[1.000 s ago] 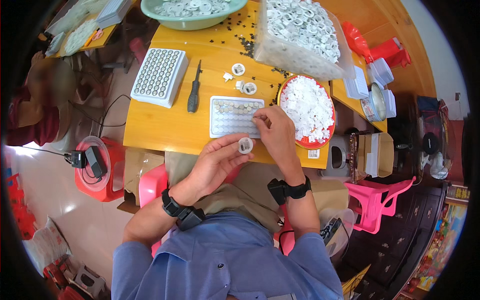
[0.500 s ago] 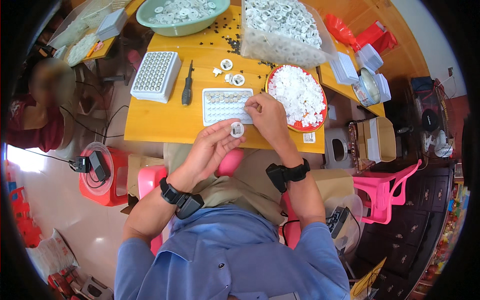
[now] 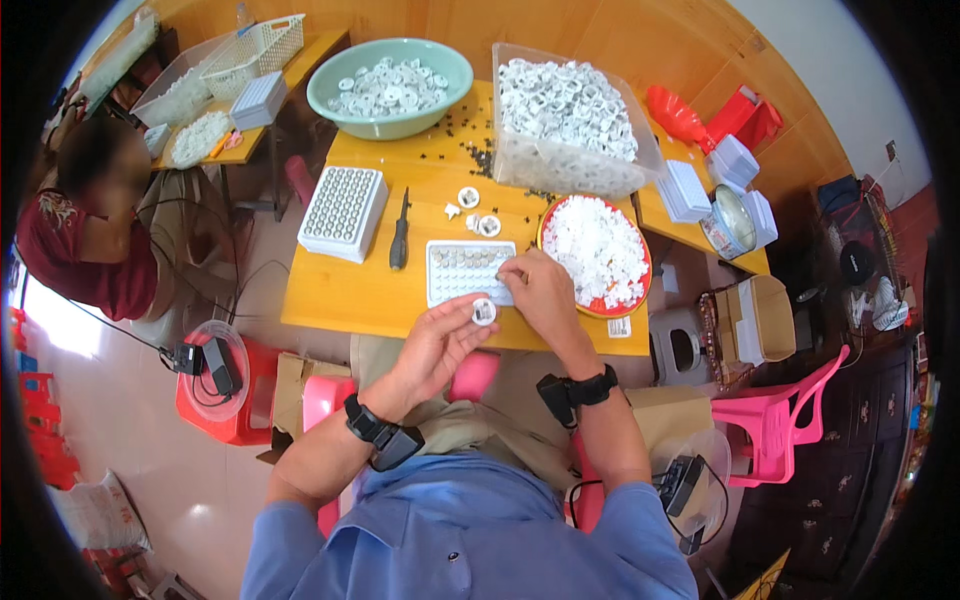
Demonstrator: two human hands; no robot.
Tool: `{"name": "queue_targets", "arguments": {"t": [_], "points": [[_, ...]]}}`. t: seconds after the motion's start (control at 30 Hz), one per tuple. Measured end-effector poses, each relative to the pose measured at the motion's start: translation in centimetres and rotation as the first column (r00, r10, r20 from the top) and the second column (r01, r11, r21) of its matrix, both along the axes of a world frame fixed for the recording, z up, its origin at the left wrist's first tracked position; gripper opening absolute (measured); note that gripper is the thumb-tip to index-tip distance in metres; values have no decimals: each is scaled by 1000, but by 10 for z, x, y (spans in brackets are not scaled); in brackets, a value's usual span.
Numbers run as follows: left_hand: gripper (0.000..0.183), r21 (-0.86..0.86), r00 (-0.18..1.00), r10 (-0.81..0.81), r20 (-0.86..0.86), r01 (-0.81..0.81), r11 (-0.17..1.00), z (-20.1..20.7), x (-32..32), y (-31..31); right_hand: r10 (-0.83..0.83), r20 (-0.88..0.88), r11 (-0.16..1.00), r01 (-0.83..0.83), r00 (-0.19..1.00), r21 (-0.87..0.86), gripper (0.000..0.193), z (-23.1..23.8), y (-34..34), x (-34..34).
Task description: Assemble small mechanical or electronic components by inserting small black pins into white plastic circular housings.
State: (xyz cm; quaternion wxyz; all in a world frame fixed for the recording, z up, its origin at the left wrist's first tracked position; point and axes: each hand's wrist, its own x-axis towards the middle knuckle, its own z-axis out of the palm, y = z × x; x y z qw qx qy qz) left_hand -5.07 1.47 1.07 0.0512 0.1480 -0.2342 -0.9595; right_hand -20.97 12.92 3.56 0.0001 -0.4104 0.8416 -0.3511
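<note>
My left hand (image 3: 432, 348) holds a white round plastic part (image 3: 484, 312) between thumb and fingers, just in front of the table edge. Its face shows a dark and metallic middle. My right hand (image 3: 548, 298) has thumb and forefinger pinched together over the right side of a small white tray (image 3: 432, 297). What those fingertips hold, if anything, is too small to make out. Silvery button cells (image 3: 460, 256) lie in the tray's far rows; the near rows show bare white pockets. Behind the tray are round white parts (image 3: 489, 226) and a small white piece (image 3: 452, 211).
A dark screwdriver (image 3: 400, 240) and stacked trays of cells (image 3: 345, 215) lie to the left. Beside my right hand stands a red round tray (image 3: 546, 222) heaped with white pieces. A green basin (image 3: 390, 128) and a clear bin (image 3: 570, 178) stand behind. Another person (image 3: 95, 230) sits left.
The view has shifted, so the table and its things sit lower in the picture. My hands keep nearly the same place by the tray, the left still holding the round part.
</note>
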Motion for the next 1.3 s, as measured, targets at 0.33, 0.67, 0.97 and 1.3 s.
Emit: {"name": "queue_targets", "arguments": {"t": [0.33,0.67,0.97,1.3], "points": [[31,7,999,-7,-32,7,1000,1,-3,-4,6,-3,1000,-6,1000,-12,10,1,-4,0],[32,3,998,22,-62,-22,1000,-1,-1,-5,183,222,978,-154,958,-143,8,41,3,19],[29,7,996,72,-58,-72,997,4,-1,-5,274,128,958,-258,953,-124,9,36,3,28],[28,-75,996,76,-41,-79,994,3,2,-4,290,26,952,-285,957,-108,7,34,3,33]]}}
